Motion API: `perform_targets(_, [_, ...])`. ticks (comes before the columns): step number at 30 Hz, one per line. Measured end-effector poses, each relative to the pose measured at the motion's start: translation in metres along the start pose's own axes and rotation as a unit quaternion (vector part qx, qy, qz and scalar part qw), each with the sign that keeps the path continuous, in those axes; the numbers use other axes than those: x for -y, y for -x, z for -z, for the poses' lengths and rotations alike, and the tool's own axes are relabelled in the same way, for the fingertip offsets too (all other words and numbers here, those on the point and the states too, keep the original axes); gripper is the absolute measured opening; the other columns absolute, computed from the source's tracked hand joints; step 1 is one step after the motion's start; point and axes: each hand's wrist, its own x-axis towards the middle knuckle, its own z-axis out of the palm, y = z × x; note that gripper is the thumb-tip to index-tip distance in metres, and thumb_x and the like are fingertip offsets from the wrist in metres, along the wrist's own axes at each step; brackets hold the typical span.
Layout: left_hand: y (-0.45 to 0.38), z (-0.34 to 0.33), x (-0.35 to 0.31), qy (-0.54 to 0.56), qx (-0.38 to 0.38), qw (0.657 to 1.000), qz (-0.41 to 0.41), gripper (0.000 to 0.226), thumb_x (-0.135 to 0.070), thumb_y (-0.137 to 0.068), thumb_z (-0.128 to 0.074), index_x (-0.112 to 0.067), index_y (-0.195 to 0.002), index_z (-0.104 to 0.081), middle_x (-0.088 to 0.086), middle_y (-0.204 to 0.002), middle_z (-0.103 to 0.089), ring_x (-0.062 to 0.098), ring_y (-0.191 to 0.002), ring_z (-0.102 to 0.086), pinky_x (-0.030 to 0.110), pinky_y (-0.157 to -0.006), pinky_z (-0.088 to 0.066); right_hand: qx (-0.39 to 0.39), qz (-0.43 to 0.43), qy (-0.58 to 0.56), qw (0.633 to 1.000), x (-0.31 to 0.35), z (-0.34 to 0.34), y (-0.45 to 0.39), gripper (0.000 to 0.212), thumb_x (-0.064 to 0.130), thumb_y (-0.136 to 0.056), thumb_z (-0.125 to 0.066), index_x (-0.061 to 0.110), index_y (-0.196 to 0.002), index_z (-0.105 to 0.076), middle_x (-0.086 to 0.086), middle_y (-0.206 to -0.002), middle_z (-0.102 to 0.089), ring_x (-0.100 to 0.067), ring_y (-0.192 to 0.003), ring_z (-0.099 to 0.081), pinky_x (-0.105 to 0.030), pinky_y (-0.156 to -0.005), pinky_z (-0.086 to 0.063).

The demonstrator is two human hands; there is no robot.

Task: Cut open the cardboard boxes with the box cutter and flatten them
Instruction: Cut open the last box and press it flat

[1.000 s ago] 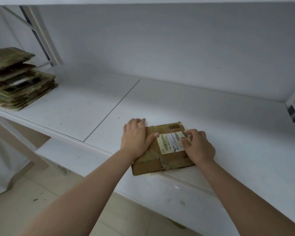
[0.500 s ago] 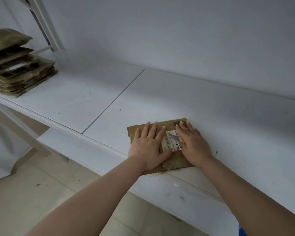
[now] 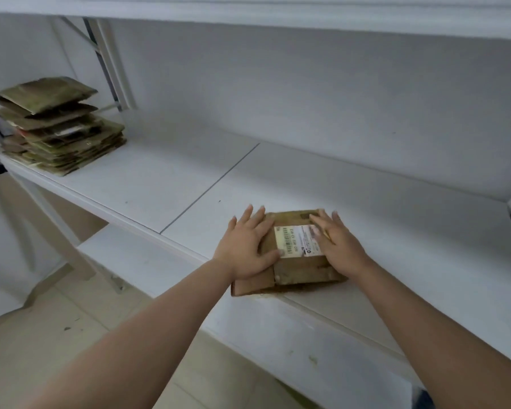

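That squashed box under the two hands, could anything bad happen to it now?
Maybe two things. The box sticks out a little past the front edge of the white shelf, so a hard push from the left hand and the right hand could tip it or slide it off onto the floor. Also, its near flaps look bumpy and not fully flat, so it might spring back up when the hands lift.

The left hand (image 3: 244, 249) has slid toward 9 o'clock, uncovering the label (image 3: 297, 241) (half a second ago it overlapped it); both hands have spread apart on the box (image 3: 298, 268).
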Motion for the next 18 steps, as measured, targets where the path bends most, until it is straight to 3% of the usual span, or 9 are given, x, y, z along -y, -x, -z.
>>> perform_targets(5, [0.020, 0.001, -0.003, 0.066, -0.069, 0.988, 0.125, 0.081, -0.059, -0.089, -0.048, -0.013, -0.150, -0.022, 0.008, -0.159, -0.015, 0.021, -0.148, -0.005, 0.046, -0.118, -0.010, -0.068, 0.009, 0.073, 0.995, 0.008, -0.002, 0.006, 0.045, 0.022, -0.102, -0.039, 0.020, -0.146, -0.033, -0.002, -0.159, -0.012, -0.020, -0.147, -0.001, -0.038, -0.116, -0.013])
perform_targets(8, [0.031, -0.010, -0.002, 0.085, -0.090, 0.972, 0.199, 0.082, -0.061, -0.087, -0.049, -0.010, -0.148, -0.025, 0.011, -0.156, -0.022, 0.024, -0.146, -0.013, 0.045, -0.117, -0.020, -0.066, -0.018, 0.102, 0.992, 0.008, -0.011, 0.010, 0.047, 0.023, -0.102, -0.038, 0.020, -0.148, -0.029, -0.011, -0.159, -0.009, -0.025, -0.147, -0.005, -0.042, -0.115, -0.019])
perform_targets(11, [0.038, -0.022, -0.004, 0.139, -0.100, 0.958, 0.230, 0.077, -0.064, -0.084, -0.050, -0.017, -0.142, -0.033, 0.007, -0.143, -0.038, 0.026, -0.138, -0.029, 0.046, -0.110, -0.032, -0.017, -0.052, 0.186, 0.981, -0.002, -0.024, 0.017, 0.056, 0.024, -0.101, -0.037, 0.019, -0.152, -0.013, -0.015, -0.159, 0.004, -0.029, -0.146, 0.003, -0.046, -0.114, -0.020])
perform_targets(12, [0.040, -0.027, -0.005, 0.130, -0.092, 0.960, 0.230, 0.077, -0.065, -0.084, -0.048, -0.018, -0.143, -0.032, 0.006, -0.140, -0.040, 0.026, -0.136, -0.031, 0.046, -0.109, -0.031, 0.000, -0.056, 0.214, 0.975, -0.006, -0.030, 0.019, 0.058, 0.024, -0.101, -0.036, 0.018, -0.152, -0.009, -0.014, -0.159, 0.007, -0.028, -0.146, 0.006, -0.045, -0.115, -0.017])
perform_targets(14, [0.044, -0.040, -0.010, 0.059, -0.062, 0.970, 0.227, 0.083, -0.069, -0.086, -0.040, -0.018, -0.150, -0.021, 0.010, -0.151, -0.029, 0.027, -0.143, -0.019, 0.046, -0.116, -0.018, 0.001, -0.055, 0.246, 0.968, -0.014, -0.039, 0.022, 0.060, 0.024, -0.100, -0.036, 0.018, -0.152, -0.006, -0.014, -0.159, 0.005, -0.027, -0.147, 0.006, -0.043, -0.117, -0.013])
perform_targets(16, [0.045, -0.048, -0.012, -0.008, -0.044, 0.971, 0.233, 0.087, -0.071, -0.088, -0.031, -0.019, -0.153, -0.007, 0.012, -0.159, -0.009, 0.025, -0.147, -0.001, 0.043, -0.119, -0.005, -0.018, -0.052, 0.252, 0.966, -0.018, -0.045, 0.023, 0.060, 0.023, -0.099, -0.037, 0.018, -0.152, -0.010, -0.013, -0.159, -0.001, -0.026, -0.147, 0.002, -0.042, -0.117, -0.011])
perform_targets(18, [0.043, -0.052, -0.011, -0.031, -0.039, 0.970, 0.239, 0.086, -0.071, -0.089, -0.027, -0.020, -0.153, -0.003, 0.013, -0.160, -0.004, 0.024, -0.148, 0.003, 0.043, -0.119, -0.002, -0.039, -0.052, 0.250, 0.966, -0.018, -0.048, 0.022, 0.058, 0.021, -0.097, -0.038, 0.017, -0.150, -0.016, -0.014, -0.159, -0.007, -0.027, -0.147, -0.003, -0.042, -0.116, -0.011])
